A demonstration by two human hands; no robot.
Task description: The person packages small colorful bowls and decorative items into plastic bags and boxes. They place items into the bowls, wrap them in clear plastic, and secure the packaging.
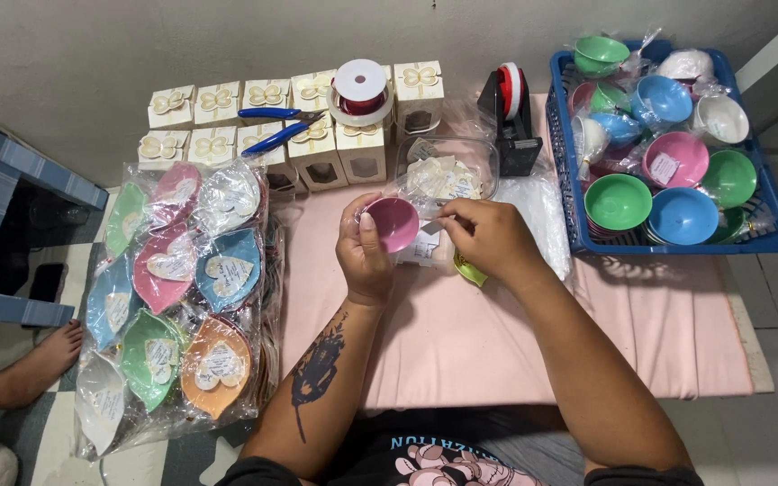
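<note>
There is only one view. The camera sits on the person's head and looks steeply down and forward, close above the pink table [497, 351]. No second view shares any part of the scene.

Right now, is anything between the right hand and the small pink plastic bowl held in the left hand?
Only clear plastic wrap with a small paper label lies in the gap. The left hand holds the small pink plastic bowl above the pink mat; the right hand pinches the wrap right beside it.
</note>
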